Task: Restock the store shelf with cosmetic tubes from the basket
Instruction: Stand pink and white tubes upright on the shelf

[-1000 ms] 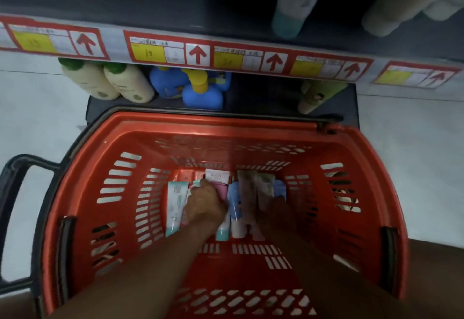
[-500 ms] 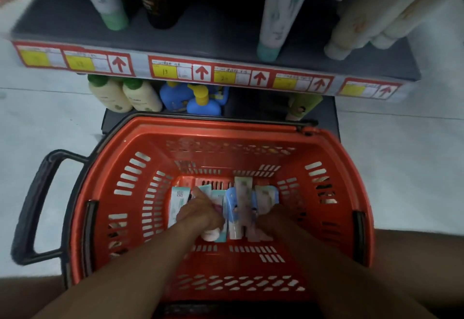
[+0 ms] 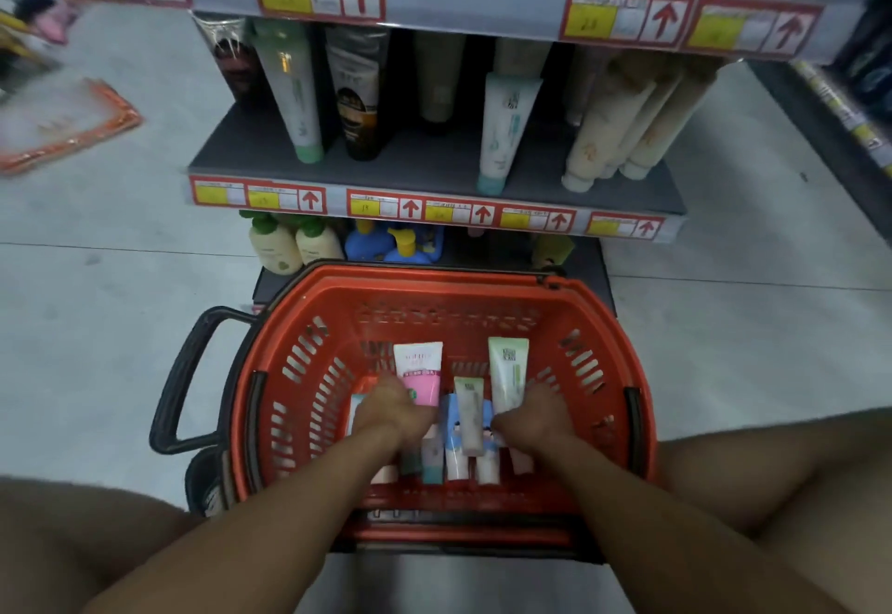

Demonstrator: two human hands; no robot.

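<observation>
Cosmetic tubes (image 3: 470, 422) lie lengthwise, caps toward the person, in the basket (image 3: 487, 292); left hand (image 3: 392, 413) grips the pink tube (image 3: 419, 372), right hand (image 3: 530, 418) the green tube (image 3: 508, 369).

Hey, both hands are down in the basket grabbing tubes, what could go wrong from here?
1. The left hand grips the pink tube by its lower part, so it may tip or slip on the lift.
2. The right hand holding the green tube could drag the loose tubes packed between the hands.
</observation>
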